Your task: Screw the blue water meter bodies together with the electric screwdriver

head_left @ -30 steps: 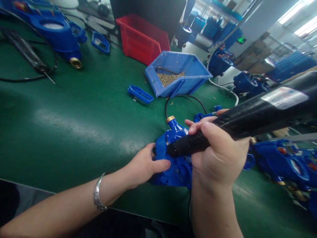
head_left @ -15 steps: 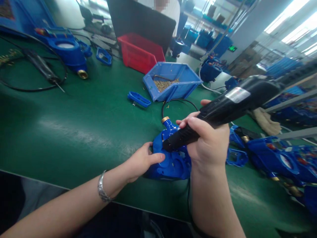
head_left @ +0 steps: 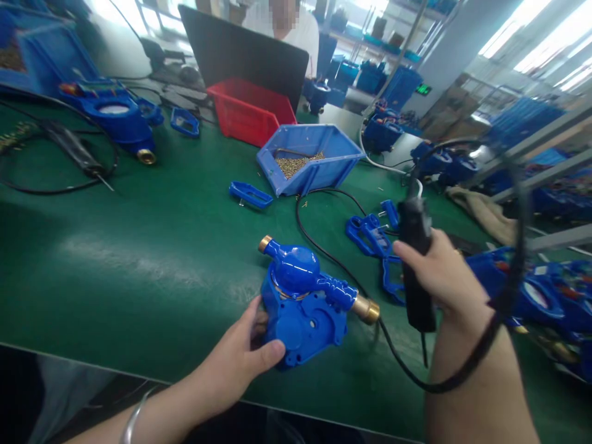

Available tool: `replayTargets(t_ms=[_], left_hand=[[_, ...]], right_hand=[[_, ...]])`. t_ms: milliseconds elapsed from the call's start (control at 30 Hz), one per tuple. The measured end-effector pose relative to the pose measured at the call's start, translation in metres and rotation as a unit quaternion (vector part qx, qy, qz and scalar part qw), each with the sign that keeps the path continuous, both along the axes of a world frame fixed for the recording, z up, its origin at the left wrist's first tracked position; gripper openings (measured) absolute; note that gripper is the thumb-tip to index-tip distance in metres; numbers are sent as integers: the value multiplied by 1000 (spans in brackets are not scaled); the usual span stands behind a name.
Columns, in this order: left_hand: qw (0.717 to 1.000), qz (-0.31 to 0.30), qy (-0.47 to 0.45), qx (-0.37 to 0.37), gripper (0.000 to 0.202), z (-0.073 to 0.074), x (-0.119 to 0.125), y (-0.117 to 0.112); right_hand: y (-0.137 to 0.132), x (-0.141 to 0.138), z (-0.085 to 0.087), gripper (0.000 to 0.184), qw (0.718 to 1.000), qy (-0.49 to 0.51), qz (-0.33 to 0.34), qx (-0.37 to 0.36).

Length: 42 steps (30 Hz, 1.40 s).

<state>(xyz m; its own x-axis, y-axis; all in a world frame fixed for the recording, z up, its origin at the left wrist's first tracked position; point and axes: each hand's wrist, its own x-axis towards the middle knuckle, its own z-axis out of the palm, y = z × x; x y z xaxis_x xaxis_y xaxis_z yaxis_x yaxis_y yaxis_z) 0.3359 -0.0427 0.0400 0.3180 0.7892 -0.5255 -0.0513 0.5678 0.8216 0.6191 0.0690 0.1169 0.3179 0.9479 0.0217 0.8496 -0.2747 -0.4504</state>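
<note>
The left hand (head_left: 238, 361) clamps the near-left corner of the blue water meter (head_left: 303, 302) on the green desk (head_left: 139, 246); its brass-ended pipe runs far-left to near-right. Just right of it, the right hand (head_left: 446, 277) grips a screwdriver (head_left: 413, 222) upright, tip down.

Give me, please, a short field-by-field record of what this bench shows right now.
left hand: grips the near left edge of the blue water meter body, lying on the green mat
right hand: holds the black electric screwdriver upright, bit down, right of the meter, not touching it
behind: blue bin of brass screws; red bin beyond it
other person: behind a dark screen
</note>
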Motion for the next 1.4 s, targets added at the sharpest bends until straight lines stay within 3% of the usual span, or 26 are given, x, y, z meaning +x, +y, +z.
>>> replayTargets(t_ms=[67,133,200,267,300,367,400,500,600,700,767,867,933,1100,1200,1300,1400], left_hand=[[990,4,106,90,95,-7,-10,-3],[945,17,227,235,81,-11,-21,-3],[862,18,322,391,63,-11,-30,3],[783,4,367,503,52,-4,-35,17],[756,-8,370,539,48,2,-35,26],[729,-46,355,583,37,18,-29,48],[719,-71,347,598,31,27,-23,59],[681,-182,356,613,24,50,5,90],[636,-324,367,597,27,62,34,109],[608,-396,371,580,29,65,48,116],[598,-409,363,586,33,65,49,117],[592,-420,374,578,49,65,43,117],[594,-424,394,559,38,64,39,116],[621,-420,410,519,23,65,22,114],[655,-418,409,478,25,68,6,114],[686,-422,408,430,26,69,-9,114],[711,-418,397,402,25,67,-20,111]], right_hand=[[6,2,-33,35,998,-31,-2,-60],[7,2,-53,34,993,-61,-7,-105],[2,0,-56,37,988,-95,-13,-118],[-10,-4,-45,42,987,-128,-20,-92],[-20,-8,-36,42,990,-132,-16,-57],[-44,-21,-18,38,993,-107,27,35],[-58,-28,-11,36,991,-81,80,73],[-95,-53,-10,44,961,-80,242,105],[-113,-69,-25,45,946,-132,268,127],[-115,-69,-31,35,946,-118,259,153],[-114,-60,-27,32,948,-102,242,178],[-111,-41,-22,33,948,-140,165,234],[-108,-28,-28,31,939,-192,142,246],[-104,-24,-72,33,931,-244,263,68],[-106,-37,-92,32,933,-209,293,24],[-115,-52,-92,37,941,-137,306,52],[-129,-67,-83,74,936,66,346,6]])
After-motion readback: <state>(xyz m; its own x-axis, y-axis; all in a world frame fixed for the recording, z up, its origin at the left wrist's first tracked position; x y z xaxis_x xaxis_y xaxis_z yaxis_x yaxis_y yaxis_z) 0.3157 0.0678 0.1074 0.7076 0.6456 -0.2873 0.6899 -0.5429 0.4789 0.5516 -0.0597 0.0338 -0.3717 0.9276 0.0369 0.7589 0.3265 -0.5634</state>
